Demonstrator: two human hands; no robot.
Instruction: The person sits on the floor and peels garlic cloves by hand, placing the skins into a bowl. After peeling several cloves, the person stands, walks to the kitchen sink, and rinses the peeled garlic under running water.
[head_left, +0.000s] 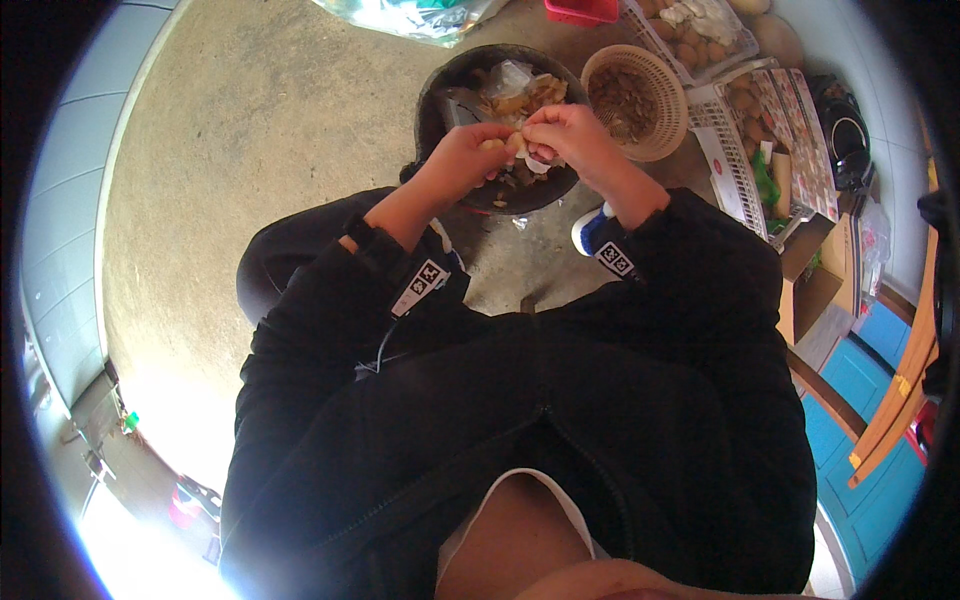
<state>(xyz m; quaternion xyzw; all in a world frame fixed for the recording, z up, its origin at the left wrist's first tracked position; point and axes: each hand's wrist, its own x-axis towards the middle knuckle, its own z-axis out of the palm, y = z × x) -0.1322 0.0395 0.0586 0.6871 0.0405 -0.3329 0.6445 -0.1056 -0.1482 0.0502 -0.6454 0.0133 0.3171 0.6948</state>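
Over a dark round bin (426, 112), my two hands meet fingertip to fingertip. My left hand (471, 156) grips small pale-yellow food pieces (493, 144), which look like garlic or ginger; which of these I cannot tell. The thumb and finger of my right hand (574, 136) pinch at the right end of the same pieces. A white scrap (537, 164) shows just below the right fingers. Inside the bin lie peelings (549, 93), a clear plastic bag (513, 78) and other scraps. To the right of the bin stands a beige plastic basket (675, 112) holding many small brown pieces (622, 94).
White plastic crates (709, 131) with round brown produce (686, 54) line the right wall. Behind the bin are a red plastic container (582, 10) and a clear plastic bag (420, 21). A cardboard box (817, 289) and a wooden frame (900, 390) stand at the right.
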